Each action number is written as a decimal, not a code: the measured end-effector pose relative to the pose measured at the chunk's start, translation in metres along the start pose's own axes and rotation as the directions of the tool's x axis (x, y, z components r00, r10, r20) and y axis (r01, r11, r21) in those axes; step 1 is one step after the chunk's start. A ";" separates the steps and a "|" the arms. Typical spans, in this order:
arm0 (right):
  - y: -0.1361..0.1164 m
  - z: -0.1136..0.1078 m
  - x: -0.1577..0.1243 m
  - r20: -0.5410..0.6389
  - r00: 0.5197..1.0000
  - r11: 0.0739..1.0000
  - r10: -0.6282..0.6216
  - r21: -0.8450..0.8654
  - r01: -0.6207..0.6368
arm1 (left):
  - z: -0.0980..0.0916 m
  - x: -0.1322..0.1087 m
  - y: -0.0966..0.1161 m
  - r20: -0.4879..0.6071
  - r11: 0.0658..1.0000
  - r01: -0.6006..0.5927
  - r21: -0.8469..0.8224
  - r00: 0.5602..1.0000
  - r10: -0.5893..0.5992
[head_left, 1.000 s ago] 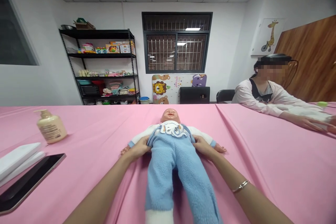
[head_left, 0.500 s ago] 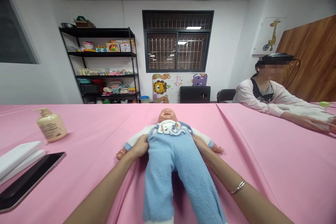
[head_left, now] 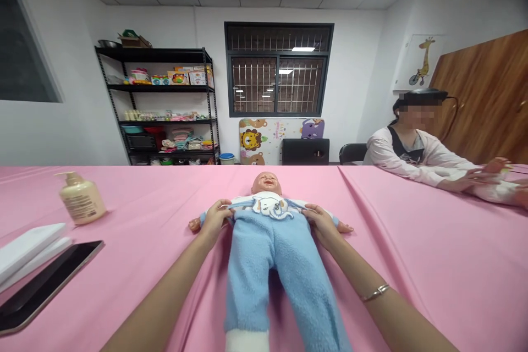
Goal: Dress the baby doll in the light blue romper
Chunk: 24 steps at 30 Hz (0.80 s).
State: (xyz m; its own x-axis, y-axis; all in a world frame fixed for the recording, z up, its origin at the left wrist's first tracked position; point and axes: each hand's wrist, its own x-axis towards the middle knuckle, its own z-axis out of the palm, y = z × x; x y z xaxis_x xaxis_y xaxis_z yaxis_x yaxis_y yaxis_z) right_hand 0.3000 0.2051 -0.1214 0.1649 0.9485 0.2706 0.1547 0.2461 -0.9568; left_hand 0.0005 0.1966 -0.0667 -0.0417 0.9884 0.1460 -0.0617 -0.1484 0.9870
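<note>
A baby doll [head_left: 267, 182] lies on its back on the pink tablecloth [head_left: 404, 242], head away from me. It wears a white top with an elephant print and fluffy blue overalls [head_left: 272, 264]. My left hand [head_left: 215, 217] pinches the overalls' left shoulder strap at the doll's chest. At the other side of the chest my right hand [head_left: 319, 221] grips the right strap. Both of my hands are closed on the fabric, and my right wrist carries a thin bracelet.
A beige pump bottle [head_left: 80, 199] stands at the left, with a white box [head_left: 25, 247] and a dark phone [head_left: 45, 283] nearer me. Another person [head_left: 416, 148] sits at the right, hands on a second doll. A black shelf [head_left: 160, 104] lines the far wall.
My hands have slid from the doll's waist up to its chest, drawing the overalls' straps toward the shoulders. The person on the right has lifted their hands over their doll.
</note>
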 end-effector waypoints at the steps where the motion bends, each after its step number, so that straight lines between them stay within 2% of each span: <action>1: 0.000 0.002 -0.001 -0.058 0.998 0.999 -0.013 -0.054 0.010 | 0.000 0.000 0.001 -0.036 0.999 0.000 -0.036 0.999 -0.001; 3: -0.003 0.006 -0.005 -0.151 0.987 0.989 -0.053 -0.146 0.031 | -0.001 -0.001 0.002 -0.117 0.998 -0.051 -0.024 0.992 0.048; 6: -0.009 0.013 -0.012 -0.185 0.968 0.947 -0.172 -0.303 0.110 | -0.002 -0.002 0.004 -0.198 0.950 -0.188 0.249 0.950 0.240; 8: -0.013 0.015 -0.015 -0.179 0.957 0.915 -0.228 -0.375 0.148 | 0.000 -0.005 0.005 -0.212 0.859 -0.259 0.442 0.900 0.381; 10: -0.016 0.017 -0.017 -0.170 0.964 0.928 -0.205 -0.347 0.136 | 0.005 -0.009 0.006 -0.192 0.811 -0.325 0.486 0.866 0.462; 11: -0.017 0.017 -0.018 -0.163 0.970 0.942 -0.179 -0.314 0.121 | 0.009 -0.012 0.005 -0.167 0.815 -0.356 0.458 0.866 0.472; 14: -0.019 0.018 -0.020 -0.148 0.981 0.962 -0.126 -0.259 0.084 | 0.020 -0.017 -0.001 0.001 0.840 -0.380 0.387 0.911 0.412; 17: -0.016 0.019 -0.021 -0.179 0.977 0.968 -0.113 -0.242 0.068 | 0.027 -0.018 -0.012 0.124 0.805 -0.376 0.459 0.924 0.361; 21: -0.013 0.021 -0.022 -0.166 0.983 0.986 -0.079 -0.155 0.053 | 0.030 -0.018 -0.023 0.118 0.728 -0.399 0.557 0.906 0.407; 24: -0.028 0.025 -0.022 -0.143 0.985 0.986 -0.096 -0.152 0.074 | 0.031 -0.019 -0.027 0.108 0.672 -0.412 0.615 0.888 0.446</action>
State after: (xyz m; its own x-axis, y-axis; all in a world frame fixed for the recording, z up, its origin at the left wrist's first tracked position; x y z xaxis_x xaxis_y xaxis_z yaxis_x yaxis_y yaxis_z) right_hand 0.2674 0.1825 -0.1030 0.2867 0.8821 0.3738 0.3126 0.2827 -0.9068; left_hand 0.0337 0.1833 -0.0944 0.0432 0.8152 0.5776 0.5896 -0.4875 0.6440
